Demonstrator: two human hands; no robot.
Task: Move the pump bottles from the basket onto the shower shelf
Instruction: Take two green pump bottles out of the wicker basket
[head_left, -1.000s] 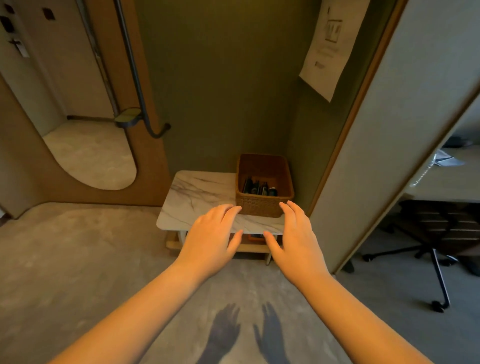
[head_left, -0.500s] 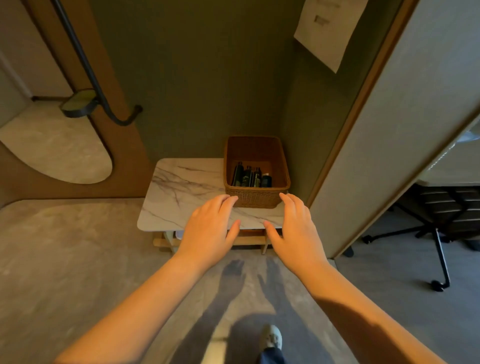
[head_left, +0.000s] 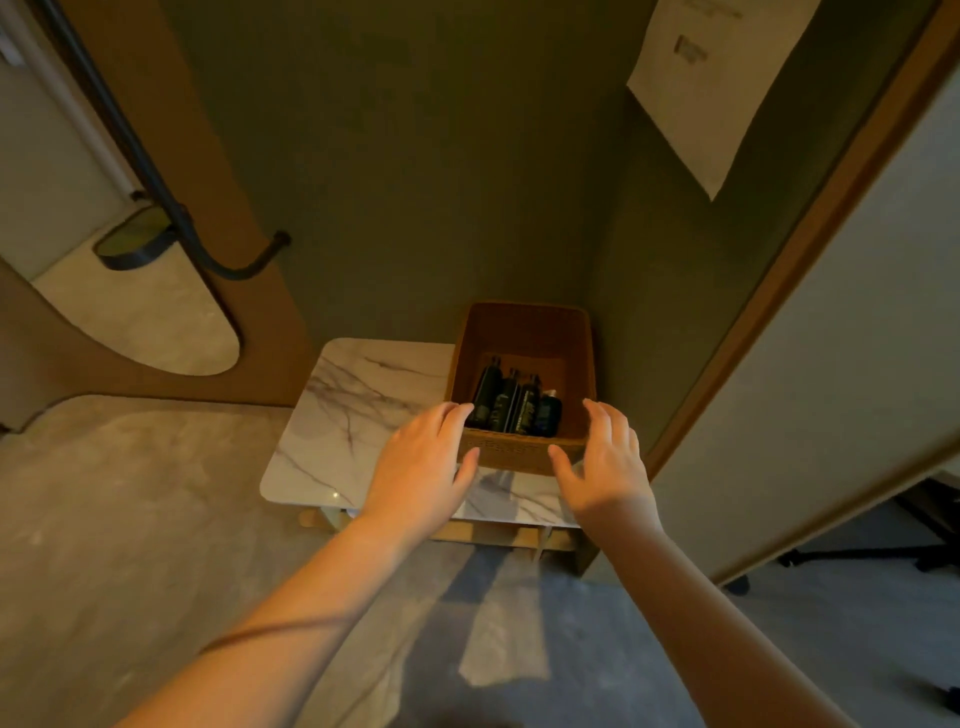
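Head view: from where I stand, both arms have reached further in than half a second ago; the hands were over the near edge of the surface (head_left: 358, 410) and are now at the basket (head_left: 524, 332).
Left hand (head_left: 421, 462): at the basket's near left corner, fingertips up by the rim, thumb against the front wall.
Right hand (head_left: 602, 457): at the near right corner, fingers by the rim, thumb low toward the front wall.
Grip: both wide, fingers spread and loosely bent, holding nothing.
Also changed: the shoe that showed at the bottom edge earlier is out of view, and the basket looks nearer and larger.
Unchanged: the pump bottles (head_left: 506, 402) sit inside the basket as before.
Pump bottles, look: four dark ones in a row along the basket's near side, three tall and black, and a shorter one at the right end with a paler top.
Basket, look: brown, woven, rectangular, on the right end of the white marbled surface, tight in the corner of the green walls.
Small dark shelf (head_left: 132, 241): on a black rail, well off to the left.
Hard to make out: bottle labels are blurred; I cannot tell whether the bottles stand or lean, nor whether the fingertips touch the rim.
Cut off: the sheet of paper (head_left: 711, 78) on the wall, by the top edge.
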